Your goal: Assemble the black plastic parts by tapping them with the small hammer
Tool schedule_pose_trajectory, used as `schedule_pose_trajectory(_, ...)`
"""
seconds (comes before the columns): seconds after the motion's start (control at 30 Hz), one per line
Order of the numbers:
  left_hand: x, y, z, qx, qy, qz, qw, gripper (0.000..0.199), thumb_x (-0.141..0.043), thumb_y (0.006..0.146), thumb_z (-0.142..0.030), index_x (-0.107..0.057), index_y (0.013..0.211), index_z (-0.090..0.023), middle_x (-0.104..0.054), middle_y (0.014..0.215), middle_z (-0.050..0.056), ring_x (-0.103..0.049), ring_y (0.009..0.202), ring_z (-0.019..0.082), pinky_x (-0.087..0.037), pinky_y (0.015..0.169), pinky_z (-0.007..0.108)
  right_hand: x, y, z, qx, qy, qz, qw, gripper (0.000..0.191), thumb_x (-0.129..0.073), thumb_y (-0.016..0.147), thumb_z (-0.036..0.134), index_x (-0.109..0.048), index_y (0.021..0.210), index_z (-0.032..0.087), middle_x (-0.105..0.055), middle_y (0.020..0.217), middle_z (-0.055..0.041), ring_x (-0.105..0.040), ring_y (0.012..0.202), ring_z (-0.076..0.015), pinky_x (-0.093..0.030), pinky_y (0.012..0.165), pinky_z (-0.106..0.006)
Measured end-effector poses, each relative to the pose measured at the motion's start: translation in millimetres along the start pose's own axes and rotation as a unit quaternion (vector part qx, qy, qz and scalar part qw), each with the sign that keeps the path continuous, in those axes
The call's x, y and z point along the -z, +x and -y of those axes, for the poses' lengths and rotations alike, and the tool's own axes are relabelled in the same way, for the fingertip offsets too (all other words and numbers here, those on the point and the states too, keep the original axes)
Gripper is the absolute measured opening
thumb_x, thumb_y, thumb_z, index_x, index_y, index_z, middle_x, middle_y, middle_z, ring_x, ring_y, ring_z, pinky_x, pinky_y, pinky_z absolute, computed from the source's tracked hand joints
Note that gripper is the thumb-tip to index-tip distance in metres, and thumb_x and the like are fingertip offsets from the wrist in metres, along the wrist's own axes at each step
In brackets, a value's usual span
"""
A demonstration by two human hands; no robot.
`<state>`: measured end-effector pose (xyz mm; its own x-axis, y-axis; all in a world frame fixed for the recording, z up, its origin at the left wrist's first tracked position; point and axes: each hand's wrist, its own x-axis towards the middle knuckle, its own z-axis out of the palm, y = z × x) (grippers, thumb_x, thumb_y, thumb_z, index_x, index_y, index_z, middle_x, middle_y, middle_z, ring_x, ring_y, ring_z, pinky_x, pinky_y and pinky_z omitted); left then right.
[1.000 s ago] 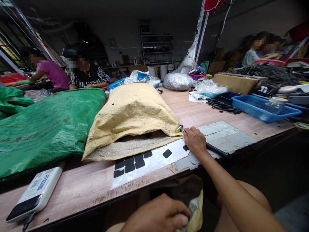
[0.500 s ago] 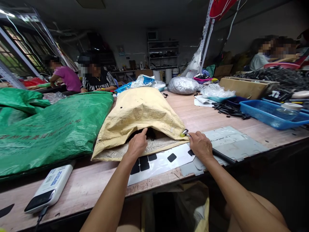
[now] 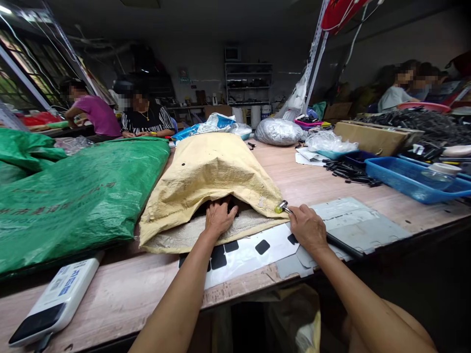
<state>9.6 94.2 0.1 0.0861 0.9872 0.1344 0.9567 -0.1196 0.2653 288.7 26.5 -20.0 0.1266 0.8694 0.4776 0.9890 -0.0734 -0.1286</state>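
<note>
Wood table (image 3: pixel 283 171), head cam: tan sack (image 3: pixel 224 157) lies nr edge, beside green bag (image 3: pixel 73 201). L hand (image 3: pixel 220 218) at sack's open end, fingertips hidden, can't tell grip; R hand (image 3: pixel 308 227) grips hammer (image 3: pixel 282 206) by sack's R corner.

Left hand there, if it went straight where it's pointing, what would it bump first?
Probably whatever lies inside the yellow woven sack: the left hand points into its opening, but it's too dark to tell what or how deep.
</note>
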Motion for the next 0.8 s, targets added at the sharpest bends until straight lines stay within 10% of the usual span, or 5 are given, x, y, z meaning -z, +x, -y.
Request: schedule_pose_trajectory(0.8, 3.7, -1, -8, 0.005, -0.011, -0.03, 0.999, 0.051, -0.057, 0.088, -0.059, -0.076, 0.117, -0.021, -0.075, 0.108, 0.016, -0.062, 0.115, 0.037, -0.045, 0.099, 0.045, -8, 0, -11, 0.033, 0.015, -0.035, 0.999, 0.026, -0.051, 0.098, 0.024, -0.071, 0.113, 0.023, -0.065, 0.093, -0.0042, -0.058, 0.089, -0.0203, -0.04, 0.076, -0.032)
